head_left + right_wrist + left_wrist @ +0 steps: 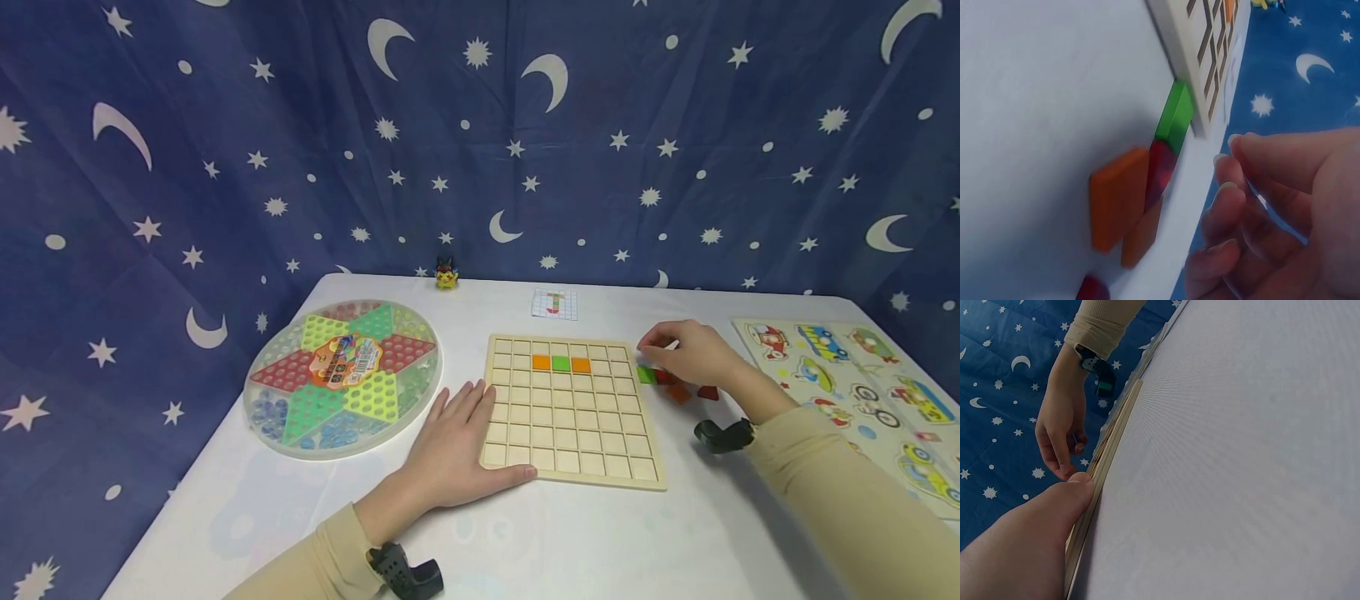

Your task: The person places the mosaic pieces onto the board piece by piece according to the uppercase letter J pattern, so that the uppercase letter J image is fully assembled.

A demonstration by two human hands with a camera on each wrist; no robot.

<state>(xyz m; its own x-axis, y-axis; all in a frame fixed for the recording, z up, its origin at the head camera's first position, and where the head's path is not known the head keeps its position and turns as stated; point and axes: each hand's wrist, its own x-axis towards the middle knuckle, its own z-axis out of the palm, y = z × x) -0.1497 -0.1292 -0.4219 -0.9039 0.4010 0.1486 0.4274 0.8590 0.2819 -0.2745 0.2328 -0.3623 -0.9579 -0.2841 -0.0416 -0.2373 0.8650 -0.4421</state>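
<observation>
A wooden grid board (572,417) lies on the table, with two orange tiles and one green tile (560,363) in a row in its second row of squares. My left hand (453,454) rests flat at the board's front left corner, its thumb along the front edge. My right hand (693,357) is above the loose tiles beside the board's right edge, fingers bent, thumb and index tips close together. No tile shows between them in the right wrist view. Beneath are a loose green tile (1175,117), a red tile (1160,172) and orange tiles (1119,199).
A round Chinese checkers board (345,379) lies at the left. Behind the grid board are a pattern card (555,304) and a small yellow figure (446,273). A picture puzzle board (862,400) is at the far right. A dark red tile (708,392) lies beside my right wrist.
</observation>
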